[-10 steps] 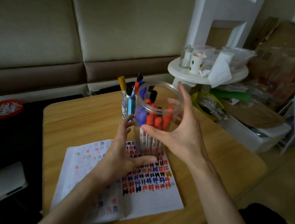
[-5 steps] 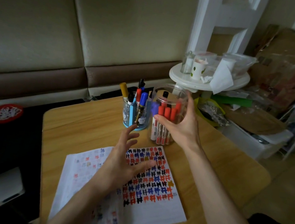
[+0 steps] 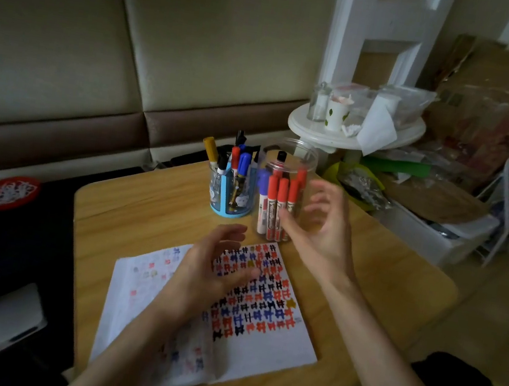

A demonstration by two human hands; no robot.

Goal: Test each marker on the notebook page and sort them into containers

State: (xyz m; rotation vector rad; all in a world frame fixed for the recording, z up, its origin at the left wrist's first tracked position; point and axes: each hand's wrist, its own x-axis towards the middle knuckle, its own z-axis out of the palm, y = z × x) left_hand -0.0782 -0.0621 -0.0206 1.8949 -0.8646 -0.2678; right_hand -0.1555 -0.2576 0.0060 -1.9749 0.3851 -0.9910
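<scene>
A clear plastic jar (image 3: 286, 164) stands upright on the wooden table (image 3: 152, 211), holding several markers, most with red caps (image 3: 282, 193). Just left of it is a blue pen cup (image 3: 229, 199) with several mixed markers. An open notebook (image 3: 260, 331) covered in red, blue and black marks lies in front. My right hand (image 3: 319, 231) hovers just right of the jar, fingers loosely curled, holding nothing. My left hand (image 3: 209, 271) floats over the notebook page, fingers relaxed and empty.
A sofa back (image 3: 136, 45) runs behind the table. A small white round side table (image 3: 353, 134) with cups and tissue stands at the back right, beside cluttered boxes and a white bin (image 3: 437, 231). A white device (image 3: 3, 321) lies at the lower left.
My right hand set the jar down beside the blue cup and came off it. My left hand let go of the jar earlier and stayed over the notebook.
</scene>
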